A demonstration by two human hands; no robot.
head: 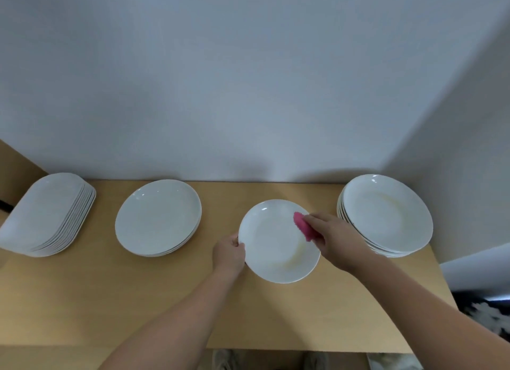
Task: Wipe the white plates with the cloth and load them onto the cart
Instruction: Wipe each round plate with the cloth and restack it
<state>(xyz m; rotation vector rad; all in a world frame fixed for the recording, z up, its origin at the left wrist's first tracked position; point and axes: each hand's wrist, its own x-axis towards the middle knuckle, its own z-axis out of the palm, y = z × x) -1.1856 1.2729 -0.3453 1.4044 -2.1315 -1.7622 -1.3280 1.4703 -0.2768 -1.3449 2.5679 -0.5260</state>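
Observation:
A round white plate (271, 244) is in the middle of the wooden table (110, 300), with a faint yellowish smear on its lower right. My left hand (229, 254) grips its left rim. My right hand (335, 236) holds a pink cloth (302, 226) pressed against the plate's upper right part. A stack of several white round plates (386, 215) stands to the right, its top plate faintly stained. No cart is in view.
A short stack of round plates (158, 218) sits left of centre. Several oval white dishes (47, 215) are stacked at the far left. A white wall runs behind the table. The table's front edge is near my body, with feet below it.

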